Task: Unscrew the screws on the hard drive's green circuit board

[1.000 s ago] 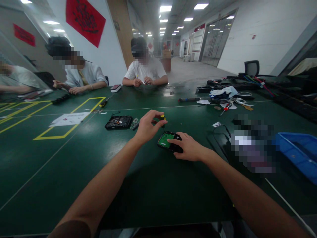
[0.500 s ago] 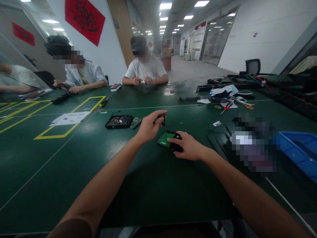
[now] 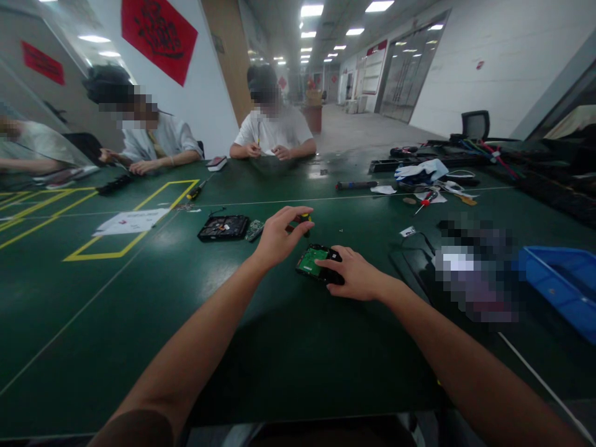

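From my remote post I see the left hand (image 3: 274,239) pinching a short yellow-and-black tool handle (image 3: 305,218) roughly upright between thumb and fingers, near the far edge of a black rectangular drive with a green circuit board (image 3: 309,262); I cannot make out the tool's tip. The right hand (image 3: 357,273) grasps the drive's right end on the glossy dark green tabletop (image 3: 298,360), board side up, long axis running left to right, bare end pointing left and covered end slanting slightly nearer the camera.

Ceiling panels (image 3: 311,10) shed dim light, leaving soft glare on the tabletop (image 3: 363,354).
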Demonstrator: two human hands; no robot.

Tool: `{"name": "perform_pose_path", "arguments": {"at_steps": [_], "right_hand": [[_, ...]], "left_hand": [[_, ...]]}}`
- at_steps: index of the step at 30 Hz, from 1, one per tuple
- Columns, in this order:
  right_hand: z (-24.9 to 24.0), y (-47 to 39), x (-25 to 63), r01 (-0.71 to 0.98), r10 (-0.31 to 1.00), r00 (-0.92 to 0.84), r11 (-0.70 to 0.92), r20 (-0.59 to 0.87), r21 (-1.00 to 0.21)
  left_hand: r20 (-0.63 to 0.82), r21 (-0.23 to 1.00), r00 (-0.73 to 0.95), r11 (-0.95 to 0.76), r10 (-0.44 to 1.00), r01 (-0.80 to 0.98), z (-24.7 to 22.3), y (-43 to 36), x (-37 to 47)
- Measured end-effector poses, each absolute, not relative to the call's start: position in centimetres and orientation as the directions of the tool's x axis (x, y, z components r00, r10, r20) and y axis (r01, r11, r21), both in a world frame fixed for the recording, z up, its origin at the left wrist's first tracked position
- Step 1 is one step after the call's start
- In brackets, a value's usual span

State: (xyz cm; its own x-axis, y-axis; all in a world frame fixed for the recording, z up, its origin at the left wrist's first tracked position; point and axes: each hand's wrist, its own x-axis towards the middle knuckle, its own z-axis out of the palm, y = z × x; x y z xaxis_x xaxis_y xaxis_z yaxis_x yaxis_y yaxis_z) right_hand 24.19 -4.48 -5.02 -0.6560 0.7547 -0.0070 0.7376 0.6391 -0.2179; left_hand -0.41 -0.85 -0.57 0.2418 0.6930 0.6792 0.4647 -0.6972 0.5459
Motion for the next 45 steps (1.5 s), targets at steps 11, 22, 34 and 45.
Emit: {"name": "perform_pose_path", "arguments": {"at_steps": [11, 22, 34, 45], "right_hand": [[-5.16, -4.42, 24.18, 0.737, 0.754, -0.656, 0.641, -0.001, -0.214], [-5.24, -4.42, 24.17, 0.738, 0.757, -0.654, 0.636, -0.005, -0.225], [-5.39, -4.28, 24.22, 0.732, 0.751, -0.66, 0.643, 0.001, -0.226], [-5.29, -4.33, 24.32, 0.739, 0.756, -0.654, 0.633, -0.018, -0.231]], "left_hand": [[0.707, 0.5, 0.253, -0.72, 0.661, 0.482, -0.44, -0.85, -0.49], [0.706, 0.48, 0.31, -0.752, 0.637, 0.451, -0.86, -0.57, -0.48], [0.685, 0.49, 0.28, -0.71, 0.672, 0.505, -0.41, -1.07, -0.36], [0.684, 0.516, 0.243, -0.692, 0.688, 0.505, -1.07, -0.58, -0.36]]}}
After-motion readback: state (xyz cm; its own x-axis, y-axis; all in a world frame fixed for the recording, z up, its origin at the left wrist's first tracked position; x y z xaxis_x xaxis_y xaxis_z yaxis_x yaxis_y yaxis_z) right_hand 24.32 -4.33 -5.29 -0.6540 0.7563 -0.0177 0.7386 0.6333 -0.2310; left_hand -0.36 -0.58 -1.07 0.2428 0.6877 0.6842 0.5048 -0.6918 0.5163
